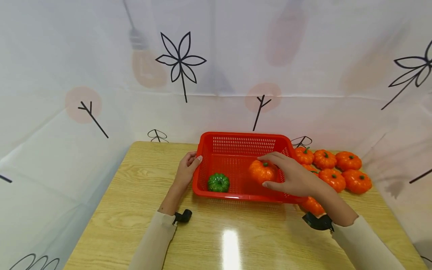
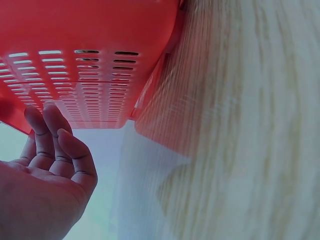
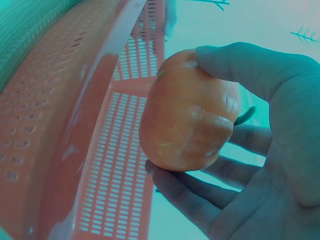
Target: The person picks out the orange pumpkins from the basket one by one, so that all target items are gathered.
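A red plastic basket (image 1: 236, 197) with slotted walls stands on the table. My left hand (image 1: 186, 170) holds its left rim, thumb over the edge; in the left wrist view the fingertips (image 2: 37, 117) of that hand are against the slotted outer wall. My right hand (image 1: 295, 174) grips a small orange pumpkin (image 1: 261, 172) over the right half of the basket. In the right wrist view the thumb and fingers go round the pumpkin (image 3: 187, 117), with its green stem facing the palm. A green pumpkin (image 1: 218, 183) lies in the basket's front left corner.
Several orange pumpkins (image 1: 332, 180) sit close together right of the basket, some partly hidden by my right arm. Wooden table (image 1: 135, 202) surface shows left of and in front of the basket. Behind it hangs a white cloth (image 1: 219, 112) with plant drawings.
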A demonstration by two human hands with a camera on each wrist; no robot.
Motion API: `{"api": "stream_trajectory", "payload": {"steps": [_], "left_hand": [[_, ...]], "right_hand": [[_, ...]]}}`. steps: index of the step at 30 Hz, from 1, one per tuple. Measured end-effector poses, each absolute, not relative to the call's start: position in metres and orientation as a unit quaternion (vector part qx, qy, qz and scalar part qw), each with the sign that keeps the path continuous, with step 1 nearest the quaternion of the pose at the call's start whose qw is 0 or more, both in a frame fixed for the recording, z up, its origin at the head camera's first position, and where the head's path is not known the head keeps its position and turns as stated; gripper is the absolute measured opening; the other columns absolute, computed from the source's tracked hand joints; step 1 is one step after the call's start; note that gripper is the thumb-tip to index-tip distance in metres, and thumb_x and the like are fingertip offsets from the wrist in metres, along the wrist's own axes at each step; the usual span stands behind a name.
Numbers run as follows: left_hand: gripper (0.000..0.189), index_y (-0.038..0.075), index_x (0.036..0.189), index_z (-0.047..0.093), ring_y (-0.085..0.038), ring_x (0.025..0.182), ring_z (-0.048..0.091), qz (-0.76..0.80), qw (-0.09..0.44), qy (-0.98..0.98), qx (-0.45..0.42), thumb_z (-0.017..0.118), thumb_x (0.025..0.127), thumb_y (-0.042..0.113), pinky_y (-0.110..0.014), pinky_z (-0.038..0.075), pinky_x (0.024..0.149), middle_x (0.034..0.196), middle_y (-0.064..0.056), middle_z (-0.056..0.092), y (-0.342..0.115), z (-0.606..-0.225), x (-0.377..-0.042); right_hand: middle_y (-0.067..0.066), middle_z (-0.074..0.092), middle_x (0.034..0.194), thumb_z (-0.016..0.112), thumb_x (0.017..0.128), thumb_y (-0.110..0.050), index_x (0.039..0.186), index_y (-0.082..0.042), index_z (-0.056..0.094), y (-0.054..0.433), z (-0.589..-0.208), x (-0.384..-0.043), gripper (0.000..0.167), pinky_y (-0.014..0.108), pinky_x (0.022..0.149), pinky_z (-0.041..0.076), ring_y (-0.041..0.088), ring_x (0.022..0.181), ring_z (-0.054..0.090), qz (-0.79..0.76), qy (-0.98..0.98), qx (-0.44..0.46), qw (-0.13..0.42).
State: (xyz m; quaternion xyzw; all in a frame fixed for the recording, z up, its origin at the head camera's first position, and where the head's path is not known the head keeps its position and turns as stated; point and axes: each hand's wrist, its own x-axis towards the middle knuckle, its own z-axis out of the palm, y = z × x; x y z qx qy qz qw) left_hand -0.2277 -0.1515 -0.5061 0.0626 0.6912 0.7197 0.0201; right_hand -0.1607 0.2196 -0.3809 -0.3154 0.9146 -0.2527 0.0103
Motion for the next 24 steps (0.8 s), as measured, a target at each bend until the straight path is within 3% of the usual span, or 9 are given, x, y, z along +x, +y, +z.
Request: {"api": "stream_trajectory", "payload": {"steps": [8, 16, 21, 24], "left_hand": [[0.046, 0.003, 0.143, 0.056, -0.042, 0.113, 0.066, 0.722, 0.019, 0.689, 0.062, 0.065, 0.108, 0.031, -0.032, 0.062, 0.087, 0.13, -0.027, 0.065, -0.151, -0.506, -0.227], [0.043, 0.003, 0.142, 0.057, -0.038, 0.111, 0.067, 0.724, 0.017, 0.687, 0.059, 0.064, 0.108, 0.028, -0.03, 0.062, 0.085, 0.13, -0.026, 0.065, -0.15, -0.505, -0.227], [0.043, 0.003, 0.141, 0.058, -0.037, 0.109, 0.067, 0.724, 0.016, 0.687, 0.059, 0.064, 0.108, 0.028, -0.031, 0.063, 0.085, 0.128, -0.027, 0.066, -0.151, -0.507, -0.228], [0.043, 0.003, 0.142, 0.057, -0.036, 0.109, 0.067, 0.722, 0.016, 0.689, 0.061, 0.065, 0.108, 0.029, -0.032, 0.063, 0.086, 0.129, -0.027, 0.066, -0.151, -0.508, -0.228]], "right_hand": [[0.002, 0.058, 0.148, 0.083, 0.093, -0.043, 0.149, -0.02, 0.056, 0.239, -0.381, -0.144, 0.066, 0.063, 0.103, 0.052, 0.03, 0.13, 0.059, -0.264, 0.92, -0.29, -0.011], [-0.004, 0.06, 0.144, 0.085, 0.091, -0.042, 0.148, -0.022, 0.056, 0.255, -0.384, -0.133, 0.067, 0.053, 0.102, 0.053, 0.024, 0.127, 0.06, -0.26, 0.926, -0.271, -0.033], [-0.007, 0.06, 0.143, 0.088, 0.089, -0.036, 0.148, -0.024, 0.056, 0.265, -0.386, -0.125, 0.068, 0.021, 0.102, 0.048, 0.015, 0.124, 0.059, -0.268, 0.923, -0.27, -0.055], [-0.007, 0.06, 0.144, 0.09, 0.088, -0.031, 0.148, -0.024, 0.057, 0.271, -0.388, -0.119, 0.069, 0.008, 0.1, 0.042, 0.013, 0.123, 0.058, -0.284, 0.919, -0.266, -0.063]]}}
